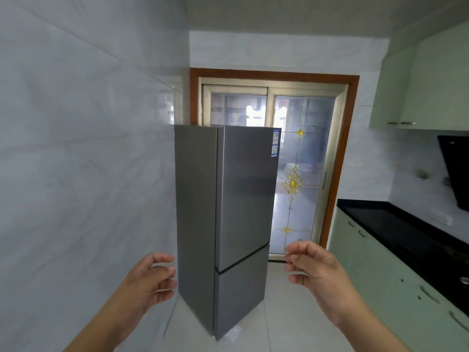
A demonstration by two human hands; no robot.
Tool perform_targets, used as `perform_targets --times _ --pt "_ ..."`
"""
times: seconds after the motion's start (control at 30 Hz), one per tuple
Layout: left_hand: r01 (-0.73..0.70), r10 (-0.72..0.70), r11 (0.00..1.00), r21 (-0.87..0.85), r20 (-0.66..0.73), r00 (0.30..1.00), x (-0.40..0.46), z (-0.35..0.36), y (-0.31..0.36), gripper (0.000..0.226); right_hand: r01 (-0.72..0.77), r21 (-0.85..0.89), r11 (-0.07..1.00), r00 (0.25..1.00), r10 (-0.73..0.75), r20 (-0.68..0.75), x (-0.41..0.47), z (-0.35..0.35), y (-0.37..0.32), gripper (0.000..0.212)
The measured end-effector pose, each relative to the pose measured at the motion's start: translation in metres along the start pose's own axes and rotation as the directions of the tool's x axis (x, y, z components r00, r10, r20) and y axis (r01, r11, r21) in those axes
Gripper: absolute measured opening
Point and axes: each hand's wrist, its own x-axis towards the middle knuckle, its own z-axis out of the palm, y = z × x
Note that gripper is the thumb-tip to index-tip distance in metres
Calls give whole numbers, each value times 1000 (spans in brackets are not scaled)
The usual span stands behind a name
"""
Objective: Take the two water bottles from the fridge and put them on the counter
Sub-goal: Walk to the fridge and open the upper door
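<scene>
A tall grey two-door fridge [243,212] stands ahead against the left wall, both doors closed. The water bottles are hidden from view. My left hand [149,280] is raised in front of the fridge's left side, fingers apart and empty. My right hand [314,270] hovers just right of the fridge's door edge, near the seam between upper and lower doors, fingers curled apart and holding nothing. The black counter [406,235] runs along the right wall.
Pale green cabinets [375,270] sit under the counter, and wall cabinets [431,92] hang above it. A black range hood [454,168] is at the right. Behind the fridge is a sliding glass door [302,161] with a brown frame. The floor is light tile.
</scene>
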Motion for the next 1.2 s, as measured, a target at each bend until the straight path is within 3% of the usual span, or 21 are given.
perform_targets --times 0.2,0.27,0.37,0.47,0.6,0.77,1.07,1.2 --pt "31 -31 1000 -1 51 998 96 -15 -1 14 -1 16 1000 999 2 -35 58 33 5 6" --pt "40 -39 999 -8 56 998 121 -18 -1 13 -3 30 1000 999 5 -47 75 38 8 16" --pt "54 -53 998 -11 71 996 154 -20 -4 14 -23 23 999 998 25 -61 107 41 15 8" --pt "77 -74 997 -26 83 994 183 -20 -8 13 -41 6 999 997 41 -60 142 44 22 15" --pt "86 -85 996 -16 77 993 218 -18 -3 45 -60 5 998 998 60 -31 196 47 33 16" --pt "55 -53 998 29 -56 997 272 -11 -5 12 -34 86 996 999 30 43 271 55 38 12" --pt "57 -51 998 29 -178 983 340 -14 -3 10 -26 76 997 977 9 214 395 78 42 12" --pt "63 -56 997 34 -178 982 374 -19 -4 25 -61 59 996 969 45 243 435 93 50 13"
